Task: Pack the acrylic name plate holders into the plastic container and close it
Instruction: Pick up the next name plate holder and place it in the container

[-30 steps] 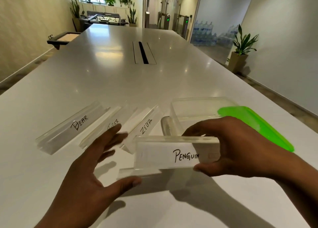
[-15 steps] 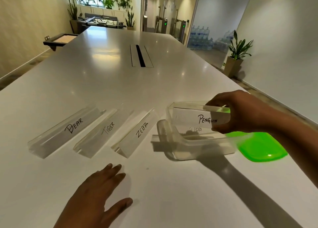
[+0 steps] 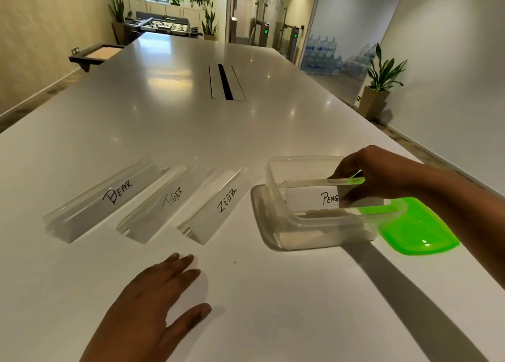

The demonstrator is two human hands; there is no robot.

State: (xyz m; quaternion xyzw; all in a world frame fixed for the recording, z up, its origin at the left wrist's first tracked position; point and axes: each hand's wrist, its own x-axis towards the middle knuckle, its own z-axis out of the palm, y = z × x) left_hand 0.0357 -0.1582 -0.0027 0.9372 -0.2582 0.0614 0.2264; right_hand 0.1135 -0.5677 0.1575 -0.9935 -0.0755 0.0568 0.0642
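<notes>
White table [image 3: 164,110] bears three holders [image 3: 153,200], container [image 3: 276,211], lid [image 3: 418,230].

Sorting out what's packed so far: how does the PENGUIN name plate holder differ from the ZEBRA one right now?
The PENGUIN holder is inside the clear container, while the ZEBRA holder lies on the white table. The right hand grips the PENGUIN holder; no hand touches the ZEBRA holder. PENGUIN's label faces the camera squarely; ZEBRA's runs diagonally away. Both are clear acrylic with a handwritten black name.
</notes>
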